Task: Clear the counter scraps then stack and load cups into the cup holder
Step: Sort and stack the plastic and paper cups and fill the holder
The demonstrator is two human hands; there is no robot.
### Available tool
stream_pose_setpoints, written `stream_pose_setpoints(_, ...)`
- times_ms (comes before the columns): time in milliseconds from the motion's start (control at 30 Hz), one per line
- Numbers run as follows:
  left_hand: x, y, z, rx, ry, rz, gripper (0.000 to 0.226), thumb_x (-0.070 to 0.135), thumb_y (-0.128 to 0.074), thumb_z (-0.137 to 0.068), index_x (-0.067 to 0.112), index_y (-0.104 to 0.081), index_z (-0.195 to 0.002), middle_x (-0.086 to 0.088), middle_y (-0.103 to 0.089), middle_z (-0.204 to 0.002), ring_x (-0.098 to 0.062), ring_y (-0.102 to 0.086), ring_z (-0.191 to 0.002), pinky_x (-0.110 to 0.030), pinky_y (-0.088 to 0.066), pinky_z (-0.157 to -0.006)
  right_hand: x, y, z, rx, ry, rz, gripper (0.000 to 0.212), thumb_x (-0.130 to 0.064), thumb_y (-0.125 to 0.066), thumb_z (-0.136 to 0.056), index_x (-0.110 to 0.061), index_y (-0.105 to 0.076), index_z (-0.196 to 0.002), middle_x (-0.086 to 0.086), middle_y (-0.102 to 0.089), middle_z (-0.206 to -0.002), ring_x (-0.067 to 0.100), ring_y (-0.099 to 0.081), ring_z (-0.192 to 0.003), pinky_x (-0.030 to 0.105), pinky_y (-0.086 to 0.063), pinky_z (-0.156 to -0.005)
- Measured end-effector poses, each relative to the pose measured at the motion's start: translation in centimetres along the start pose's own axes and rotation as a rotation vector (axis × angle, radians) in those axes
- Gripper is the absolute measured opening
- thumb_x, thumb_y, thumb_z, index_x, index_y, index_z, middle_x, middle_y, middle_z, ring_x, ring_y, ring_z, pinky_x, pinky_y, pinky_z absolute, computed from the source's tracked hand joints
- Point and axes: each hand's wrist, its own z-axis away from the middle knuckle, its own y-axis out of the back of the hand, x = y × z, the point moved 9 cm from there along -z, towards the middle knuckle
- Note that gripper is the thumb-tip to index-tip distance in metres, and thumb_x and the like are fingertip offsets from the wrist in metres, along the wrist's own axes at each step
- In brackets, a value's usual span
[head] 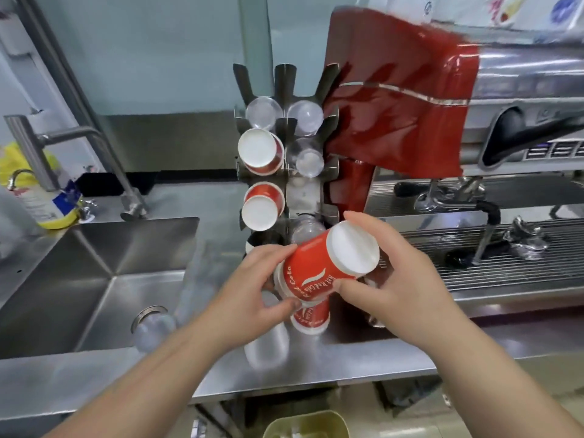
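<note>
Head view: both my hands grip the red paper cup stack (319, 270), tilted, just in front of the cup holder (286, 159). Left hand (252, 286) pinches the rim end, right hand (388, 279) wraps the base end. Probably light, thin-walled, crushable; best held near the stiffer rims.

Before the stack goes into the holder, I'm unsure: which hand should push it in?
Probably the right hand: it grips the red cup stack by its base end, nearest the cup holder.

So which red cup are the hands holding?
The red cup lying tilted in front of the cup holder, gripped by left hand and right hand. The other red cups sit in slots.
</note>
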Motion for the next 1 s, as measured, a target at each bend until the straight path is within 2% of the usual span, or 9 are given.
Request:
stream_pose_setpoints(67, 0.0, -1.5, -1.4, -0.049, 0.019, -0.031, 0.078, 0.026, -0.079, -0.076, 0.036, -0.039, -0.141, 0.010, -0.043, -0.135, 0.007, -0.042, -0.123, -0.002, -0.039, -0.088, 0.6, 1.3, 0.1, 0.026, -0.019, 0.009, 0.078, -0.007, -0.082, -0.069, -0.060, -0.048, -0.116, -0.037, -0.056, -0.115, -0.015, -0.056, -0.105, 0.003, -0.043, -0.080)
stream_pose_setpoints(133, 0.0, -2.6, -2.8, -0.105, 0.014, -0.071, 0.081, 0.024, -0.080, -0.077, 0.042, -0.034, -0.140, 0.012, -0.042, -0.133, 0.013, -0.036, -0.124, 0.001, -0.032, -0.091, 1.3, 2.0, -0.1, 0.049, -0.040, 0.052, 0.076, -0.012, -0.082, -0.069, -0.057, -0.047, -0.119, -0.038, -0.056, -0.113, -0.020, -0.053, -0.104, -0.001, -0.039, -0.079)
stream_pose_setpoints(233, -0.4, -4.0, -4.5, -0.181, 0.018, -0.084, 0.079, 0.028, -0.079, -0.076, 0.047, -0.035, -0.139, 0.016, -0.045, -0.124, 0.009, -0.038, -0.122, -0.007, -0.033, -0.097, 2.6, 1.8, -0.7, 0.058, -0.086, 0.103, 0.077, -0.016, -0.081, -0.069, -0.049, -0.047, -0.131, -0.038, -0.052, -0.114, -0.026, -0.049, -0.099, -0.006, -0.035, -0.076)
stream_pose_setpoints(400, -2.9, -5.1, -6.1, -0.312, 0.062, -0.100, 0.074, 0.035, -0.077, -0.073, 0.043, -0.041, -0.137, 0.008, -0.053, -0.125, -0.005, -0.049, -0.122, -0.031, -0.045, -0.103, 4.4, 0.1, -2.1, 0.022, -0.158, 0.174, 0.083, -0.023, -0.080, -0.069, -0.046, -0.039, -0.137, -0.023, -0.055, -0.117, -0.003, -0.053, -0.104, 0.001, -0.038, -0.080)
stream_pose_setpoints(500, -4.7, -5.2, -6.8, -0.338, 0.120, -0.070, 0.061, 0.031, -0.080, -0.073, 0.039, -0.049, -0.125, 0.012, -0.058, -0.120, -0.003, -0.059, -0.112, -0.032, -0.052, -0.096, 5.1, -1.3, -2.8, -0.006, -0.183, 0.199, 0.082, -0.023, -0.080, -0.069, -0.038, -0.039, -0.138, -0.017, -0.057, -0.120, 0.004, -0.055, -0.106, 0.015, -0.044, -0.087)
stream_pose_setpoints(667, -7.4, -5.9, -7.2, -0.442, 0.189, -0.067, 0.062, 0.035, -0.078, -0.068, 0.042, -0.048, -0.122, 0.010, -0.062, -0.121, -0.005, -0.062, -0.112, -0.038, -0.054, -0.095, 6.1, -2.9, -3.5, -0.015, -0.197, 0.224, 0.066, -0.021, -0.079, -0.069, -0.036, -0.047, -0.124, -0.016, -0.057, -0.106, 0.004, -0.054, -0.094, 0.004, -0.039, -0.071)
stream_pose_setpoints(800, -7.5, -6.3, -7.7, -0.466, 0.188, -0.075, 0.056, 0.036, -0.075, -0.068, 0.037, -0.051, -0.118, 0.010, -0.062, -0.115, -0.005, -0.062, -0.105, -0.034, -0.054, -0.093, 7.1, -3.9, -3.8, -0.001, -0.216, 0.256, 0.065, -0.018, -0.078, -0.068, -0.031, -0.048, -0.125, -0.012, -0.059, -0.111, 0.009, -0.054, -0.102, 0.018, -0.041, -0.080)
stream_pose_setpoints(900, -7.6, -6.7, -7.8, -0.478, 0.169, -0.116, 0.052, 0.032, -0.074, -0.071, 0.033, -0.050, -0.117, 0.010, -0.060, -0.109, -0.006, -0.059, -0.099, -0.028, -0.050, -0.087, 8.1, -4.5, -3.8, 0.013, -0.224, 0.315, 0.066, -0.019, -0.079, -0.068, -0.028, -0.050, -0.127, -0.008, -0.056, -0.119, 0.006, -0.046, -0.106, 0.008, -0.033, -0.078)
stream_pose_setpoints(1000, -8.2, -7.2, -7.3, -0.523, 0.173, -0.118, 0.056, 0.035, -0.073, -0.069, 0.028, -0.052, -0.121, 0.007, -0.064, -0.111, -0.012, -0.063, -0.102, -0.039, -0.053, -0.090, 9.0, -5.3, -3.4, 0.008, -0.260, 0.346, 0.068, -0.020, -0.079, -0.068, -0.029, -0.051, -0.129, -0.007, -0.057, -0.123, 0.007, -0.045, -0.112, 0.013, -0.031, -0.083)
